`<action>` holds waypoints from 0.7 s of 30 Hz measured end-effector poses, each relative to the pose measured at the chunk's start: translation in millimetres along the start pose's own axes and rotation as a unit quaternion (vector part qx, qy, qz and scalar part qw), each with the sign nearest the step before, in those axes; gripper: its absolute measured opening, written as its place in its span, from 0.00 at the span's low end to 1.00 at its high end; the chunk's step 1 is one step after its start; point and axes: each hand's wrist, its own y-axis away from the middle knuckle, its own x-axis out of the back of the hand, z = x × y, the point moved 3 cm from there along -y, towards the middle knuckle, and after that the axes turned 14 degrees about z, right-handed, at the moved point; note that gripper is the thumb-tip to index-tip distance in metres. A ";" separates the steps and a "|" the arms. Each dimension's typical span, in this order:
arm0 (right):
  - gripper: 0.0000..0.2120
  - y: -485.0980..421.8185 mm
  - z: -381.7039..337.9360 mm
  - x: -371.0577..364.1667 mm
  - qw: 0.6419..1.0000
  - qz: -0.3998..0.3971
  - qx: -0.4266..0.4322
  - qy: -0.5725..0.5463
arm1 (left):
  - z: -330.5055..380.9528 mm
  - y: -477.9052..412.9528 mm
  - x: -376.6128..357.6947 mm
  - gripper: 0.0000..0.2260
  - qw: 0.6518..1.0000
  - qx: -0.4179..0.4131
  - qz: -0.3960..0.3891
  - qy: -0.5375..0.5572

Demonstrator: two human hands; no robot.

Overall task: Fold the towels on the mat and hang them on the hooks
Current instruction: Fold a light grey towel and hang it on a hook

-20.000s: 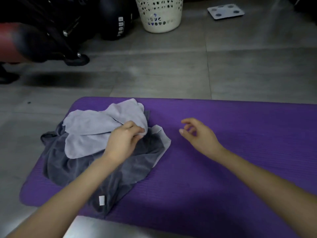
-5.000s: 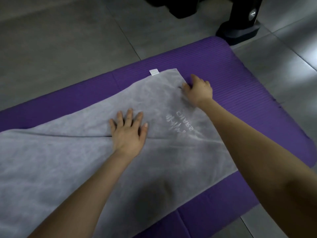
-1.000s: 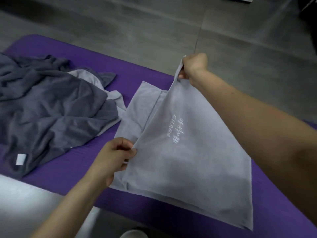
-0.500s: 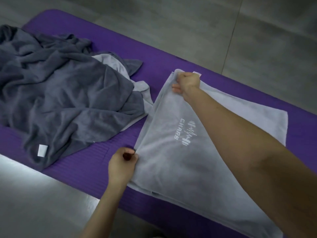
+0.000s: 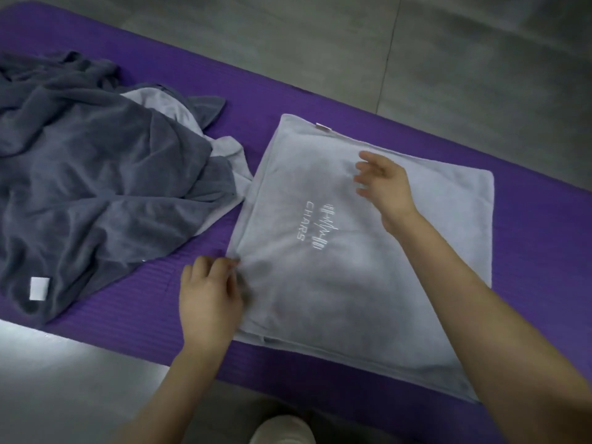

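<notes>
Down from the head camera, a purple mat (image 5: 528, 238) lies across a grey tiled floor (image 5: 448, 59). A light grey towel (image 5: 336, 299) lies folded and flat on the mat, right of centre, its layers stacked so that a lower layer shows along the far and right sides. White stitched lettering (image 5: 315, 225) reading "CHARS" sits on the top layer, and a small tag (image 5: 322, 127) pokes out at the far edge.

The left hand (image 5: 208, 296) is at the towel's left edge, knuckles up, with its bent fingers (image 5: 224, 264) touching the corner of the top layer. That hand is blurred, and I cannot tell whether the fingers pinch the cloth or only rest against it. The right hand (image 5: 384, 184) is over the far half of the towel, above the lettering, its fingers spread and relaxed and gripping nothing. Whether the palm touches the cloth is unclear.

On the left part of the mat a dark grey towel (image 5: 96, 187) lies crumpled in a heap, with a white label (image 5: 40, 288) near its closest corner. Another pale towel (image 5: 226, 152) peeks out from under the heap and almost reaches the folded towel's left edge. At the bottom edge of the view sits a pale rounded shape (image 5: 282, 431), too cropped to identify.
</notes>
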 end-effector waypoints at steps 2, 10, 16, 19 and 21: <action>0.13 17.8 26.6 57.5 0.992 0.091 0.039 0.084 | 24.6 4.0 -7.1 0.09 0.994 -0.103 -0.022 0.023; 0.27 119.6 149.9 210.7 0.875 0.215 0.071 0.429 | 40.4 44.0 -51.8 0.20 0.902 -0.370 -0.223 -0.008; 0.26 150.8 205.2 239.9 0.807 0.113 0.088 0.573 | 17.9 54.2 -48.8 0.25 0.874 -0.412 -0.249 -0.074; 0.27 153.4 205.0 241.1 0.801 0.118 0.091 0.581 | 16.3 56.1 -47.2 0.26 0.866 -0.414 -0.267 -0.080; 0.27 154.7 202.9 241.7 0.799 0.150 0.084 0.576 | 15.9 55.3 -45.4 0.26 0.868 -0.414 -0.261 -0.078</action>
